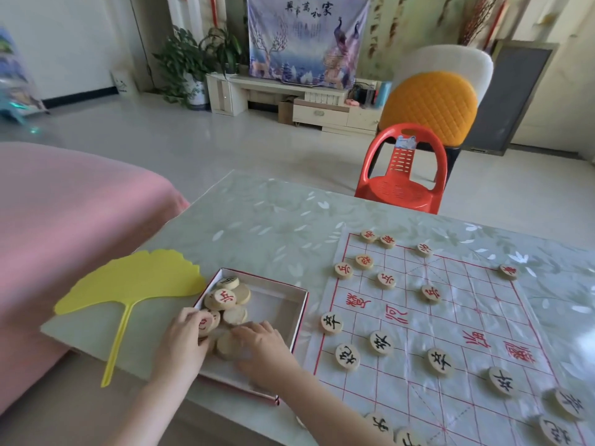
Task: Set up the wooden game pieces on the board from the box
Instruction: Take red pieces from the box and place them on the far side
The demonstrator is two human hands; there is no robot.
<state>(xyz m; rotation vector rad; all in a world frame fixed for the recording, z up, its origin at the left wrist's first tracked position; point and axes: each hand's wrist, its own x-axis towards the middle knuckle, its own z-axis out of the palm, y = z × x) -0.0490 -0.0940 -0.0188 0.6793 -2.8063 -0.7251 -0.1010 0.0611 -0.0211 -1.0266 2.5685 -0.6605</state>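
Table (264, 214): pale leaf-patterned cover, carries everything.
Board (483, 317): red-lined sheet, red and black pieces scattered across it.
Box (301, 312): left of board, loose wooden pieces (231, 300) piled inside.
Left hand (183, 339): fingers curled around a red-marked piece (205, 322).
Right hand (260, 346): fingers bent onto a blank-faced piece (227, 346); grasp unclear.

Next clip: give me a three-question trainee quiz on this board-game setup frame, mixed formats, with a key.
1. True or false: both hands are inside the box.
2. Which lies left of the box: A) red chair, B) yellow fan, C) the board?
3. Fill in: pieces on the board's far side carry ___ characters; near-side ones carry black.

Key: 1 true: the left hand and right hand both reach among the loose pieces there. 2 B. 3 red.
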